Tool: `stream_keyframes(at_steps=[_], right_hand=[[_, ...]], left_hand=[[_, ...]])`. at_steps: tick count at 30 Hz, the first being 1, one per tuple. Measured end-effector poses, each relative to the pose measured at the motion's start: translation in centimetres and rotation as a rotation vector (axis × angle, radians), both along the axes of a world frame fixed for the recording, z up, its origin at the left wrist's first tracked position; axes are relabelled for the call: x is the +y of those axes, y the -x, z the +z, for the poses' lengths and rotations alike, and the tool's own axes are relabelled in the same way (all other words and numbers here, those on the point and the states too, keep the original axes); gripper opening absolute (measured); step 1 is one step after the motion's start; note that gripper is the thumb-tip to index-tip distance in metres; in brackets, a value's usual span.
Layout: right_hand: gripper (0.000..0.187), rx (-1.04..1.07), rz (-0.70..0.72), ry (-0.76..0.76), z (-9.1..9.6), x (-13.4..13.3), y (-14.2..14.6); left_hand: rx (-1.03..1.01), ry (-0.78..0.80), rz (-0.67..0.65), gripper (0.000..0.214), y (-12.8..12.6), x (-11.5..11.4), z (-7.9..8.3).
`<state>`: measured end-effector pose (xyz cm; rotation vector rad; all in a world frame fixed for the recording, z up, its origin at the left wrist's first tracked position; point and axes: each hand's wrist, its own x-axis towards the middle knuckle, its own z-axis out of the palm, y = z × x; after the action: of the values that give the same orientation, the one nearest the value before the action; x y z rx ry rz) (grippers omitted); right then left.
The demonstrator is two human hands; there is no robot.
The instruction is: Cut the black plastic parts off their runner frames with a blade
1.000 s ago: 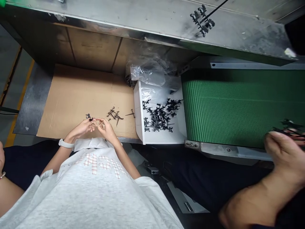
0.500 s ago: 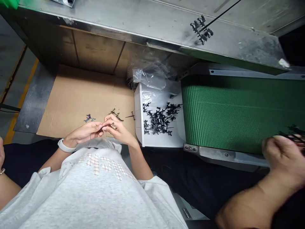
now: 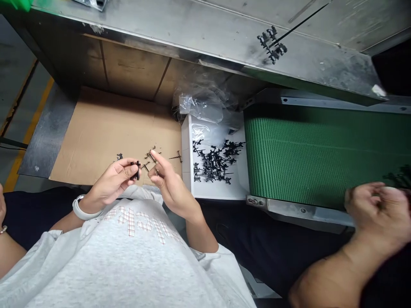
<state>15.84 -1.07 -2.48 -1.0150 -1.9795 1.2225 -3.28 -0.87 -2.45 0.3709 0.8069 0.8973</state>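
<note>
My left hand [image 3: 111,182], with a white watch on its wrist, is shut on a small black plastic part [image 3: 136,170] at the fingertips. My right hand [image 3: 171,186] hovers just beside it over the cardboard sheet [image 3: 96,137], index finger raised. Something small may sit in its fingers, but I cannot tell. Several loose black parts [image 3: 150,155] lie on the cardboard right in front of my hands. Another person's hand [image 3: 374,209] is over the near edge of the green belt, close to a dark bunch of parts [image 3: 398,177].
A white tray [image 3: 188,162] holds a heap of black parts and stands between the cardboard and the green conveyor belt [image 3: 321,158]. A clear plastic bag [image 3: 201,107] lies behind it. More black parts [image 3: 272,45] rest on the steel shelf above.
My hands have moved apart, and the black part now shows in my left fingertips. My right index finger has lifted. The other person's hand has moved slightly left.
</note>
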Motion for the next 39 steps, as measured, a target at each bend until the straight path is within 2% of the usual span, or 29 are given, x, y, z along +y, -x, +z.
stream_keyframes(at_steps=[4,6,9,11,17,31,39], right_hand=[[0.033,0.095,-0.016,-0.283,0.8,-0.4,0.4],[0.031,0.102,0.003,-0.372,1.2,-0.3,0.6],[0.041,0.069,-0.009,-0.439,1.5,-0.3,0.7],[0.048,0.057,-0.017,-0.466,1.5,-0.4,0.8],[0.050,0.108,-0.070,-0.476,1.2,-0.6,1.4],[0.049,0.094,-0.105,-0.484,1.1,-1.0,1.7],[0.046,0.129,-0.171,-0.593,0.9,-0.8,2.2]], left_hand=[[0.067,-0.132,-0.037,0.037,-0.4,-0.4,1.6],[0.096,-0.204,-0.075,0.039,-0.5,-0.7,2.1],[0.127,-0.265,-0.137,0.040,-0.5,-1.1,2.2],[0.131,-0.289,-0.171,0.038,-0.4,-1.4,2.2],[0.065,-0.315,-0.235,0.036,-0.4,-2.0,2.5],[0.080,-0.319,-0.236,0.037,-0.3,-2.2,2.9],[0.118,-0.325,-0.252,0.040,-0.2,-2.1,3.1]])
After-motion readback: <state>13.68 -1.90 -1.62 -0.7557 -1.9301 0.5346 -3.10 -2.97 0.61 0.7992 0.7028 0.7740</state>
